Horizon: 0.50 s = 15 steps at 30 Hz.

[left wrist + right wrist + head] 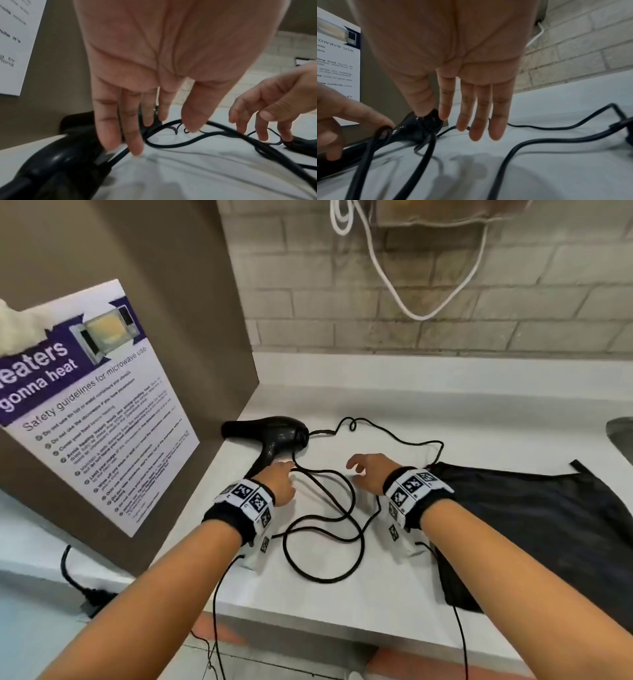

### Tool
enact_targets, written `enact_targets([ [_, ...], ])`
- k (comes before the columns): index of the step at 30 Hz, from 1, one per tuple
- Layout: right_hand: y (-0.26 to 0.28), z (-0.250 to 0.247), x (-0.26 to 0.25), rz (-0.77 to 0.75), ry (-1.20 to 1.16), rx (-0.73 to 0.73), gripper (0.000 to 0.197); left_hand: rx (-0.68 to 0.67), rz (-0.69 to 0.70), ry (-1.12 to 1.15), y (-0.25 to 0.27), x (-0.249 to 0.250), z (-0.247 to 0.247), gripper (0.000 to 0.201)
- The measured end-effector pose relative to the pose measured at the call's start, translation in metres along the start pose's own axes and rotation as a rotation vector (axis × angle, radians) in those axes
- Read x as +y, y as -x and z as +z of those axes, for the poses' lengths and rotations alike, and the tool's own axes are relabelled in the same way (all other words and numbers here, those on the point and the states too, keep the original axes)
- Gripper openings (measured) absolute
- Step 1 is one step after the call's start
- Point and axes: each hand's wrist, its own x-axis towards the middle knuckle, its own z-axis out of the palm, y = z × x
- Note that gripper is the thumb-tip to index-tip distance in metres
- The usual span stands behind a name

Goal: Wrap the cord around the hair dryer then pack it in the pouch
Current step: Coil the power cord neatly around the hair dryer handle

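Black glossy plastic hair dryer [274, 440] lies on its side on the white desk [445, 412], its black cord [322, 529] sprawled unwound in loose loops. Just above the handle hovers the left hand [279, 482], fingers relaxed and straight, gripping nothing. Over the cord, the right hand [368, 474] hangs spread, fingers loose, also holding nothing. Flat at the right lies the black fabric pouch [534, 525]. Pale brick wall [479, 302] backs the desk. A white and purple poster [92, 405] reads "gonna heat" and "Safety guidelines for microwave use".
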Motion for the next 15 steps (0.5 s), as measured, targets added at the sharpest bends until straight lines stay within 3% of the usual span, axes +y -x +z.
enact_targets([
  [3,-0.009,0.005,-0.004,0.023,0.024,-0.092,0.036,-0.063,-0.014,-0.024,-0.009,-0.002,0.002,0.052],
  [10,-0.026,0.008,-0.002,0.018,-0.184,-0.189,0.048,-0.044,-0.083,-0.097,-0.022,-0.004,0.000,0.036],
  [12,-0.030,0.008,-0.002,-0.008,-0.169,-0.183,0.044,-0.004,-0.065,-0.095,-0.021,-0.004,-0.005,0.028],
  [15,-0.037,0.007,0.001,-0.003,-0.232,-0.147,0.042,0.132,0.065,0.137,-0.018,-0.003,-0.011,0.015],
])
